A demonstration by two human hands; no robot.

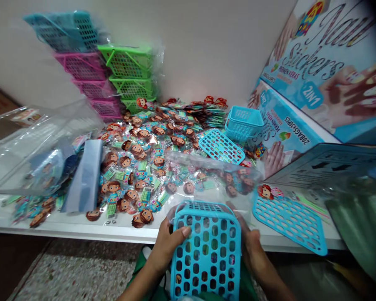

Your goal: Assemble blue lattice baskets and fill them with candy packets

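Note:
A blue plastic basket with a perforated lid (207, 251) is held upright at the table's front edge, with small coloured items showing dimly through its holes. My left hand (167, 246) grips its left side, thumb over the lid. Against the right side rests my right hand (252, 246), its fingers mostly hidden behind the basket and clear plastic. A clear plastic bag (213, 167) spreads up from behind the basket over small packets (144, 163) printed with cartoon heads.
Wrapped baskets in blue, pink and green (128, 62) stand stacked at the back left. Two blue lids (222, 146) (291, 219) and nested blue baskets (244, 121) lie right. Nail-sticker boxes (301, 104) stand far right; folded film (86, 175) lies left.

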